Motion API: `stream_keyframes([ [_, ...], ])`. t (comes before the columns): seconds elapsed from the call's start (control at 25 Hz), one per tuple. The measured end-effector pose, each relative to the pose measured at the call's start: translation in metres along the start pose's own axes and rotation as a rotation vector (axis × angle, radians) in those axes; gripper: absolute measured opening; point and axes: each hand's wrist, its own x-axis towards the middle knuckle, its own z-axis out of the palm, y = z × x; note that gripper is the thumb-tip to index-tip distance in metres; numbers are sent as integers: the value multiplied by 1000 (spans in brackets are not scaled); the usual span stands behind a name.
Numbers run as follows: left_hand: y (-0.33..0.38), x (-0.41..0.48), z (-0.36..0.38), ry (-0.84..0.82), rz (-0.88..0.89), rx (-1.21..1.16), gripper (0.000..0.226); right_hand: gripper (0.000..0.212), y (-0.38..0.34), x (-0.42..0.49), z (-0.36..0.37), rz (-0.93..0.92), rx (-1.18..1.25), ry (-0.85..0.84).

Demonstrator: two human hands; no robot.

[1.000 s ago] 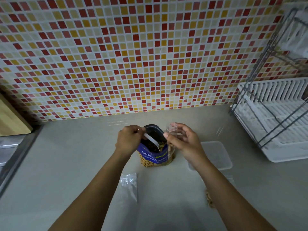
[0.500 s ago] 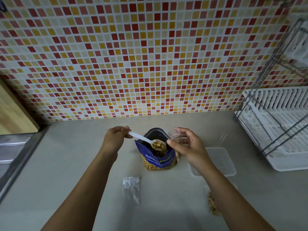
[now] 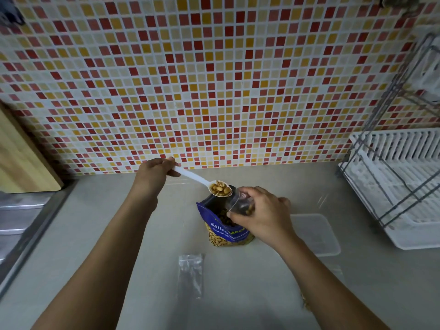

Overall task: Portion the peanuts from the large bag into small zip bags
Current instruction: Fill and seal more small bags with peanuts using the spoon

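Note:
A blue bag of salted peanuts [image 3: 222, 228] stands open in the middle of the counter. My left hand [image 3: 152, 173] grips the handle of a white plastic spoon [image 3: 197, 181] whose bowl, heaped with peanuts, hovers above the bag's far rim. My right hand [image 3: 259, 216] pinches a small clear zip bag [image 3: 239, 202] by its mouth, right over the big bag and just beside the spoon's bowl. A few peanuts show inside the small bag. Another empty zip bag [image 3: 190, 275] lies flat on the counter in front of the peanut bag.
A clear plastic lid or tray [image 3: 316, 234] lies to the right of the peanut bag. A dish rack [image 3: 400, 186] stands at the far right, a wooden board [image 3: 21, 158] and a sink edge [image 3: 26, 225] at the left. Some peanuts [image 3: 304, 303] show beside my right forearm.
My left hand lifted the spoon out of the peanut bag, now loaded with peanuts, and raised it to the small bag's mouth. My right hand tilted the small bag toward the spoon.

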Motion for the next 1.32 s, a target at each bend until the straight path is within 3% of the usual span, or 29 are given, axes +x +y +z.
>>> stream_keyframes([
  [0.24, 15, -6, 21, -61, 230, 214, 21, 50, -5, 1, -2, 19, 50, 10],
  [0.4, 29, -22, 28, -204, 649, 517, 25, 54, -4, 2, 0, 34, 118, 41],
  [0.52, 36, -25, 23, -47, 957, 636, 32, 56, -3, 2, 1, 31, 197, 54],
  [0.56, 39, -24, 19, 17, 946, 571, 31, 56, -3, 2, 0, 32, 209, 56],
  [0.72, 36, -18, 9, 173, 611, 329, 27, 59, 2, -1, -4, 43, 244, 46],
  [0.96, -34, -25, 42, -224, 433, 753, 17, 49, 3, -7, -20, 93, 340, 121],
  [1.04, -41, -36, 47, -128, 457, 658, 40, 50, 4, -8, -29, 92, 379, 146],
  [1.12, -38, -52, 47, -61, 584, 511, 43, 50, 4, -8, -38, 78, 411, 187],
  [1.24, -33, -78, 50, -419, 555, 396, 45, 54, 0, -2, -45, 72, 474, 218],
  [1.32, -33, -88, 55, -552, 482, 270, 40, 55, -5, -1, -51, 71, 523, 223],
])
